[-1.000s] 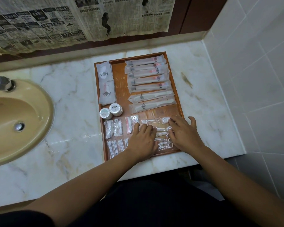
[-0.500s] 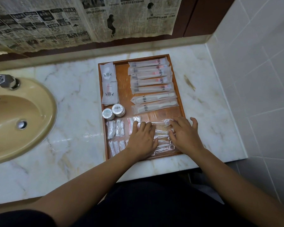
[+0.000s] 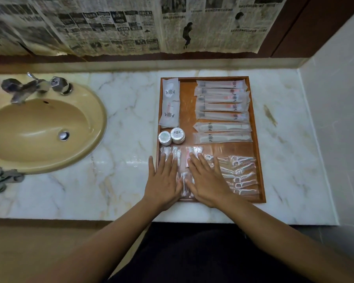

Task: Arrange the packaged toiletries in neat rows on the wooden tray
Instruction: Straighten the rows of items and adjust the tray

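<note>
The wooden tray (image 3: 188,111) lies on the marble counter. Long toothbrush packets (image 3: 221,99) fill its far right, with two comb packets (image 3: 222,132) below them. Flat sachets (image 3: 169,103) lie along the far left, and two round wrapped soaps (image 3: 172,136) sit under them. Floss-pick packets (image 3: 241,174) are stacked at the near right. Small clear packets (image 3: 184,160) cover the near left. My left hand (image 3: 164,180) lies flat on those packets at the tray's left edge. My right hand (image 3: 206,180) lies flat beside it, fingers straight.
A tan sink (image 3: 39,127) with a metal tap (image 3: 33,86) is set in the counter at left. A grey cloth (image 3: 0,178) lies by its near rim. Newspaper (image 3: 131,25) covers the back wall. A tiled wall (image 3: 335,119) closes the right side.
Both hands have slid left from the floss-pick packets to the small clear packets at the tray's near left. The floss picks are now uncovered. The camera has shifted left.
</note>
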### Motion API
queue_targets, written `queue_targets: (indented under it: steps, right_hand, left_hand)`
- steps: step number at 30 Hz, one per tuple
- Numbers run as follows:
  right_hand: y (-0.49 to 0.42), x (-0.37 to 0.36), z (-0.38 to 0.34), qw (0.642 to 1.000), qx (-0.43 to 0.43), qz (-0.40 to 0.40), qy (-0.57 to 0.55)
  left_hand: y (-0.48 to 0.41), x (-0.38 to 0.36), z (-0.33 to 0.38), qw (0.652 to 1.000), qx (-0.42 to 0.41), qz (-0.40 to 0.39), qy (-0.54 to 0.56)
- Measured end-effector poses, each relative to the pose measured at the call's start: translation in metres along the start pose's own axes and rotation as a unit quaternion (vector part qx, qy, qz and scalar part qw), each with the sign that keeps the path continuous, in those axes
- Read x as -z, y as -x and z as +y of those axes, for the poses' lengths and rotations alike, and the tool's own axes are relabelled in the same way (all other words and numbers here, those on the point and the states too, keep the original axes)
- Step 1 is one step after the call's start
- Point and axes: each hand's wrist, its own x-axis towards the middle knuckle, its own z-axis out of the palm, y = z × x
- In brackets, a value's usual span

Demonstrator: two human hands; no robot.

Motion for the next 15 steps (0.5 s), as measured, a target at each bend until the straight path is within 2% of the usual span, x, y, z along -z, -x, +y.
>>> queue_targets:
  steps: [4, 15]
  right_hand:
    - [-0.003, -0.001, -0.005, 1.0, -0.005, -0.017, 0.003]
    - [-0.015, 0.007, 0.007, 0.999, 0.022, -0.026, -0.012]
  left_hand:
    - [-0.003, -0.001, -0.004, 0.998, 0.007, -0.053, -0.013]
    - [-0.006, 0.003, 0.009, 0.991, 0.023, -0.08, 0.106]
